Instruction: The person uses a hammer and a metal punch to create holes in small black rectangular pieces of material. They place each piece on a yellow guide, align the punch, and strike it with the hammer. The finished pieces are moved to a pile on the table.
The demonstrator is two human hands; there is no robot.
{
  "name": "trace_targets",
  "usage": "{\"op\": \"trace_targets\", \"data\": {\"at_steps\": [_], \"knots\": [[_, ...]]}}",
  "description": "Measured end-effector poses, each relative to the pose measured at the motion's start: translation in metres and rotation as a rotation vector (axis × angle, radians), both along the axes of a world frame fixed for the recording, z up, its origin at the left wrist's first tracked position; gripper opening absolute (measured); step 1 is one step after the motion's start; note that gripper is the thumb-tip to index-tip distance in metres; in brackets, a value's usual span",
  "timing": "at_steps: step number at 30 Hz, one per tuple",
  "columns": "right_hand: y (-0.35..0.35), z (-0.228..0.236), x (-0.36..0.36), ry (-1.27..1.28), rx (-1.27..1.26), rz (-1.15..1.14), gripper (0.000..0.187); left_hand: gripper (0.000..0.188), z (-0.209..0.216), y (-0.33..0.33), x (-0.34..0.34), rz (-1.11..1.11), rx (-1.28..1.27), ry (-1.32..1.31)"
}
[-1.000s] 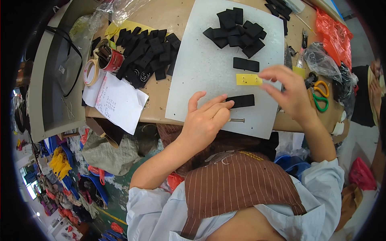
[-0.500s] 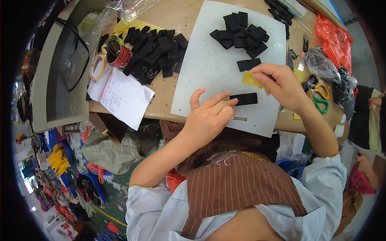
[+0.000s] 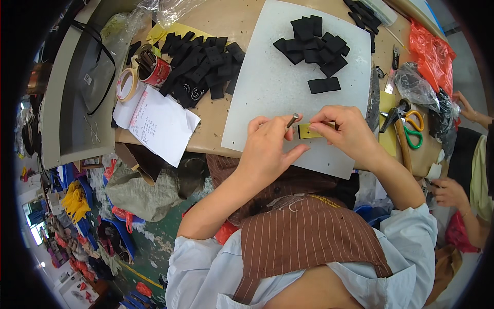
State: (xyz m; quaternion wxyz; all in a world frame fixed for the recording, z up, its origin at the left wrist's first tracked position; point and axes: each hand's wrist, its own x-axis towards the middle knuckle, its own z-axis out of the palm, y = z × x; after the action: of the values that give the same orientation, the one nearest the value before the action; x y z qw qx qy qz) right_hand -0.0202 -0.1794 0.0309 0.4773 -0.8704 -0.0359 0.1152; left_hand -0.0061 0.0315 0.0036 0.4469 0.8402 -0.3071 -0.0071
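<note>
On the white board (image 3: 247, 103), a yellow template (image 3: 307, 131) with small dark holes lies over a black fabric strip (image 3: 300, 132), of which only narrow edges show. My right hand (image 3: 342, 129) pinches the template from its right side, fingers pressed together. Just to the left, my left hand (image 3: 270, 147) is closed round a short metal punch (image 3: 293, 121), held tilted, one end standing out above the fingers. A single black piece (image 3: 324, 85) lies beyond my hands, and behind it is a heap of black pieces (image 3: 311, 46).
A larger black heap (image 3: 206, 64) sits left of the board, near a red can (image 3: 156, 73), a tape roll (image 3: 126, 86) and a notebook (image 3: 159, 123). Scissors (image 3: 413, 129) and a wooden handle (image 3: 403, 147) lie on the right. Another person's hands (image 3: 447, 193) show at the far right.
The yellow template has come down onto the black strip, carried by my right hand. My left hand has let go of the strip and picked up the punch from the board.
</note>
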Motion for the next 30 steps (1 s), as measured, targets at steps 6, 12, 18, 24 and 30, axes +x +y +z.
{"op": "trace_targets", "data": {"at_steps": [6, 12, 18, 24, 30], "knots": [[-0.003, 0.0, 0.001, -0.008, 0.006, 0.012, 0.015, 0.039, -0.001, -0.009, 0.006, -0.019, 0.133, -0.054], [-0.032, 0.006, 0.004, -0.218, -0.073, -0.04, 0.014, 0.032, -0.007, -0.011, 0.007, -0.031, 0.074, -0.071], [-0.047, -0.014, -0.032, -0.537, -0.202, 0.103, 0.021, 0.03, -0.002, -0.013, 0.007, -0.049, 0.115, -0.088], [-0.039, -0.03, -0.032, -0.645, -0.217, 0.08, 0.016, 0.031, -0.002, -0.011, 0.008, -0.06, 0.114, -0.08], [-0.042, -0.031, -0.027, -0.683, -0.304, 0.126, 0.015, 0.02, 0.003, -0.007, 0.014, -0.092, 0.036, -0.039]]}}
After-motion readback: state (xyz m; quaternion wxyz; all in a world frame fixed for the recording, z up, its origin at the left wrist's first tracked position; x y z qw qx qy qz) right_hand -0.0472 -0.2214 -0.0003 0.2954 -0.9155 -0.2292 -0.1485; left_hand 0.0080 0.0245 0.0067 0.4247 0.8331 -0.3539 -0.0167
